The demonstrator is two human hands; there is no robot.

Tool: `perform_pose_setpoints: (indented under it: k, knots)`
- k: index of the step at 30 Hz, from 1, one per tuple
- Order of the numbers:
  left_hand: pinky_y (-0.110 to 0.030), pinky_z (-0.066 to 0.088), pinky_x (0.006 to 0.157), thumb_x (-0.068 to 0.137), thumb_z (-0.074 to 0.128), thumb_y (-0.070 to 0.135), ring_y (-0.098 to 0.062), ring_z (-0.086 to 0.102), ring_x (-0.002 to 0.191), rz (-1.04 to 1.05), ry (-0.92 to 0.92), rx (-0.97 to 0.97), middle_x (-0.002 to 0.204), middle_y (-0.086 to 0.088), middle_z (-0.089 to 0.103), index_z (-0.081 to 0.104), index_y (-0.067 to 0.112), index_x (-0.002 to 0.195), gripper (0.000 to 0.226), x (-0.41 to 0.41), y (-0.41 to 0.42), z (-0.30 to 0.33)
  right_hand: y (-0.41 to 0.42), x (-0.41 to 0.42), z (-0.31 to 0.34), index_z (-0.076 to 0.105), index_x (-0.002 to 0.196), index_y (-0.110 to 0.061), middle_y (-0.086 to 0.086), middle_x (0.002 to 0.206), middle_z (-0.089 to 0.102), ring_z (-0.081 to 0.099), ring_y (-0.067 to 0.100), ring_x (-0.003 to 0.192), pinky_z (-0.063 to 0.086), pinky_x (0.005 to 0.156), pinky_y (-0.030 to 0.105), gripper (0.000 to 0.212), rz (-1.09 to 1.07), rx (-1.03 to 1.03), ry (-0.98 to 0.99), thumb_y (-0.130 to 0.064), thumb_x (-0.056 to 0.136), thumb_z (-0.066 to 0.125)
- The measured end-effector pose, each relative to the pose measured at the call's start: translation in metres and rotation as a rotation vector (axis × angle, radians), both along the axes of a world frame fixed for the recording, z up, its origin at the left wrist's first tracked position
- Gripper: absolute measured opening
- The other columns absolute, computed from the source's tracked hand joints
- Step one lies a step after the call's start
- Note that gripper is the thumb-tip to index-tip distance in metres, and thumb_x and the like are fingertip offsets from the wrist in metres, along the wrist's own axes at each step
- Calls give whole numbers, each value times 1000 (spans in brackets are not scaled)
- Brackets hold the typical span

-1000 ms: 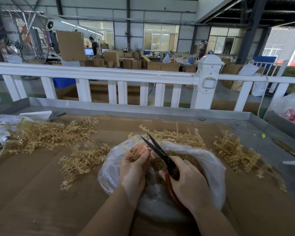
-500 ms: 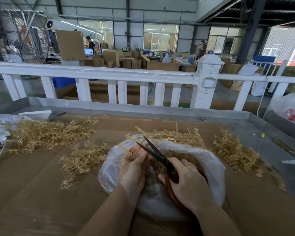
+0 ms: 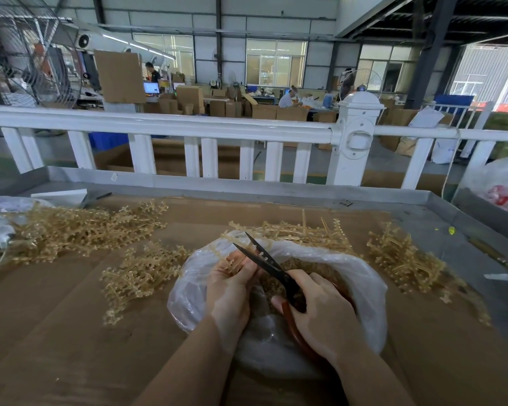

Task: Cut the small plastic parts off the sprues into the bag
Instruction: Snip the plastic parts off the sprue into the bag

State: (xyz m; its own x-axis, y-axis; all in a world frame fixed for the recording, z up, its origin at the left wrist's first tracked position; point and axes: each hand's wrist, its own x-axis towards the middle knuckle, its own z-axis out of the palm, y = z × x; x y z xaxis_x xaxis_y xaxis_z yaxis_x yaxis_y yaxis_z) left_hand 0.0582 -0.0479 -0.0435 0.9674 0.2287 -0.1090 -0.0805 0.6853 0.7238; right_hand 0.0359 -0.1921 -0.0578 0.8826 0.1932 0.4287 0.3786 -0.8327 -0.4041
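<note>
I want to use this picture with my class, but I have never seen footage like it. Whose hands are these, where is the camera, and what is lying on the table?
No machine is here: a person wears a camera on the head, looking down at their own hands. The left hand holds a tan plastic sprue over a clear bag partly filled with cut parts. The right hand grips scissors, blades open at the sprue. More sprue piles lie on the cardboard-covered table. Behind it stands a white railing.

Cardboard-covered table [image 3: 56, 332] bears sprue piles [image 3: 71, 230] and a plastic bag [image 3: 367, 291].
</note>
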Motion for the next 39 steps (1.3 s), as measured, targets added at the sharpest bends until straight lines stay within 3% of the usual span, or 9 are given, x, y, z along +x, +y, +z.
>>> perform_pose_setpoints:
  k: [6,15,23,25,28,32,35,39]
  knots:
    - [-23,57,58,84,52,-15,-17,70,65,-9,-17,-8,72,-11,71,63,-1,84,18,3,2,-6,0,1,1,51,118,-39,-15,96,58,56,7,93,41,73,17,41,2,-1,-5,-61,83,51]
    - [-33,56,78,83,54,-14,-21,70,73,-7,-12,-14,81,-15,72,65,0,89,19,5,2,-8,-1,1,4,56,115,-33,-10,93,63,60,10,86,39,68,17,39,2,-18,1,-58,84,56]
    - [-40,51,90,83,56,-12,-30,63,89,15,40,-2,101,-25,65,59,-10,108,26,3,2,-6,-1,-1,5,61,112,-31,-9,87,66,62,11,80,38,64,18,43,-19,-47,-60,-60,80,60]
    - [-38,55,86,84,54,-13,-29,65,88,15,42,-16,99,-23,66,60,-8,106,24,2,2,-5,-1,-1,5,63,110,-29,-8,83,67,63,12,76,37,61,17,43,-24,-44,-87,-59,79,63]
    - [-28,60,67,85,53,-13,-22,70,75,5,32,-24,87,-16,69,64,-1,95,19,2,3,-4,0,-2,5,64,109,-29,-8,81,67,63,12,74,35,60,17,43,-29,-53,-92,-60,79,62]
    - [-37,55,84,84,52,-15,-29,66,89,-26,25,-81,102,-20,65,57,6,112,35,2,4,-5,-1,-2,5,61,112,-33,-10,87,67,63,7,81,40,64,15,42,-36,-32,-85,-60,80,60]
    - [-40,56,80,78,55,-15,-34,68,99,-105,6,-78,106,-23,69,58,11,116,46,2,6,-6,-1,-2,6,58,113,-36,-13,90,65,60,4,86,37,67,10,38,-45,40,-62,-58,82,57]
    - [-37,56,81,82,57,0,-33,67,96,-154,-13,-51,108,-26,66,61,-3,113,32,3,6,-3,0,-3,6,56,118,-37,-14,94,64,59,2,89,35,68,8,43,-51,-1,-39,-61,82,54]
